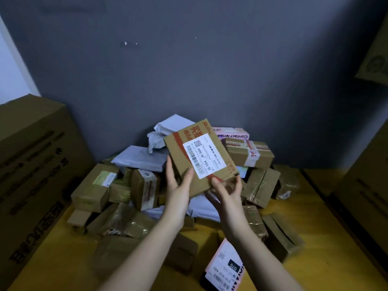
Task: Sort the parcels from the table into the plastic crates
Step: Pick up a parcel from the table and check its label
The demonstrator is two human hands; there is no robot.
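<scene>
I hold a flat brown cardboard parcel (201, 156) with red tape and a white shipping label up above the pile, label facing me. My left hand (178, 185) grips its lower left edge, thumb on the front. My right hand (227, 191) pinches its lower right corner. Beneath lies a heap of parcels on the yellow table (315, 206): taped brown boxes (144, 187), grey plastic mailers (142, 157), a pink contact-lens box (231, 133) and a pink-labelled packet (225, 267) near the front. No plastic crate is in view.
A large printed cardboard carton (35, 164) stands at the left of the table, and another carton (365, 185) at the right. A dark grey wall (189, 59) rises behind the pile. A further box corner (375, 55) shows at the upper right.
</scene>
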